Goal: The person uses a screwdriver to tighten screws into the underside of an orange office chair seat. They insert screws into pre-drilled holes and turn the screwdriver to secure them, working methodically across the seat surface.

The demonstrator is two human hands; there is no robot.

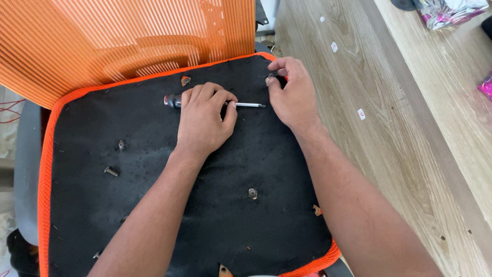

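My left hand [205,120] lies on the black underside of a chair seat [154,205] and is closed around a screwdriver [246,104], whose dark handle sticks out left and thin metal shaft points right. My right hand [292,92] is at the seat's far right corner, its fingertips pinching a small bolt [270,77] near the orange edge. The screwdriver tip ends just short of my right hand.
An orange mesh backrest [128,36] rises behind the seat. Loose bolts [110,171] and screw points [252,193] dot the black fabric. A wooden floor [384,128] runs along the right, with shiny bags [451,10] at the top right corner.
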